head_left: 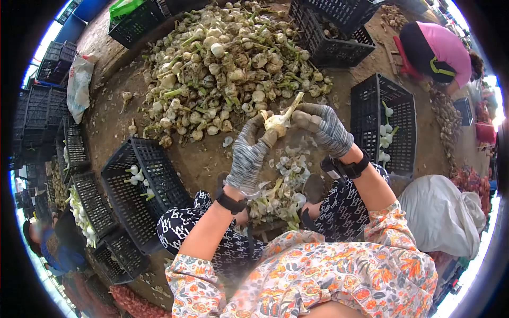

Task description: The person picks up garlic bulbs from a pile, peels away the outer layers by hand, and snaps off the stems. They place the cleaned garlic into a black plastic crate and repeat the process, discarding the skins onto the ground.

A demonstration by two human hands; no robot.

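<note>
A garlic bulb (277,124) with its stalk still on and loose, peeling skin is held up in front of me. My left hand (251,155), in a grey knit glove with dirty fingertips, grips the bulb between thumb and fingers. From the other side, my right hand (326,127), gloved alike, has its thumb and fingers pinched together at the stalk and skin. Exactly what those right fingertips hold is partly hidden. Beneath both hands, a litter of peeled garlic skins (289,177) covers the ground between my feet.
A large heap of untrimmed garlic (228,69) lies ahead. Black crates holding a few cleaned bulbs stand on the left (114,177) and right (366,106). A white sack (442,214) sits at right. Another person in pink (442,47) bends at far right; one in blue (63,254) is at left.
</note>
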